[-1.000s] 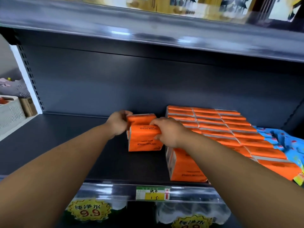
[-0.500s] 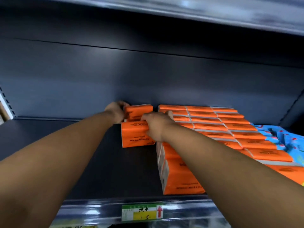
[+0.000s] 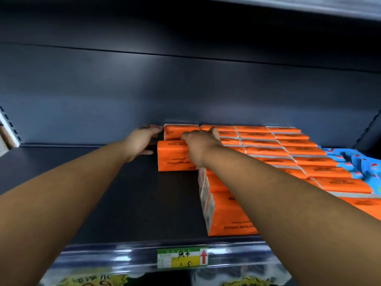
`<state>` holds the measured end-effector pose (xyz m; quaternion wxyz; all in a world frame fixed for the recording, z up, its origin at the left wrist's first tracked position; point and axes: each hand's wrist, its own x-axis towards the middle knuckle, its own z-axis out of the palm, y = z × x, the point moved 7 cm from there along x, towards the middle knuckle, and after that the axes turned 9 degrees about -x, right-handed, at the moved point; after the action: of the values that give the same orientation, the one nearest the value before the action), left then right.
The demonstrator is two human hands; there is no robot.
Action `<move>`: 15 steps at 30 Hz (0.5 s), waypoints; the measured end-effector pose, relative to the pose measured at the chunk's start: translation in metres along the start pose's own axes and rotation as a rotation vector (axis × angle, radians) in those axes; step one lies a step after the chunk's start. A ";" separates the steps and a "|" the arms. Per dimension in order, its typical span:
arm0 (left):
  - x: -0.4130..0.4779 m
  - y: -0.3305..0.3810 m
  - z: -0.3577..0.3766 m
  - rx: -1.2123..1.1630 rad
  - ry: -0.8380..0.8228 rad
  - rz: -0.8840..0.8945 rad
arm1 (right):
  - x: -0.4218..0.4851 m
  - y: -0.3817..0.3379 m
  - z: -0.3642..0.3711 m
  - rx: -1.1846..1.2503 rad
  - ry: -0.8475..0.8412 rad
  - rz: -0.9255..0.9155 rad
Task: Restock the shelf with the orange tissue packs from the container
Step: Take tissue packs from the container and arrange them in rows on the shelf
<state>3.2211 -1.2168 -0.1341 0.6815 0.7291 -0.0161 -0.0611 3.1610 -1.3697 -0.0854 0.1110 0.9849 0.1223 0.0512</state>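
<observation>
Left hand [image 3: 142,140], fingers [image 3: 152,127] straight against the far orange pack [image 3: 177,131], right hand [image 3: 203,148] – fingers [image 3: 186,136] curled over the near orange pack [image 3: 172,159]

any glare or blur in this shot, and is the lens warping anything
Head view: white glare streaks run along the glossy clear plastic price rail at the shelf front; a soft sheen lies on the dark grey metal back panel; the yellow-labelled goods below the rail are blurred past reading; print on the orange tissue packs is soft; the wide lens bows the rail's straight edge.
</observation>
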 end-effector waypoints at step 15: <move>-0.022 -0.013 0.014 0.354 0.100 0.176 | 0.016 0.000 -0.004 -0.030 0.040 0.093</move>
<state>3.1974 -1.2275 -0.1463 0.5455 0.8353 -0.0565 0.0389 3.1757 -1.3653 -0.0798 0.1209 0.9865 0.0780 0.0778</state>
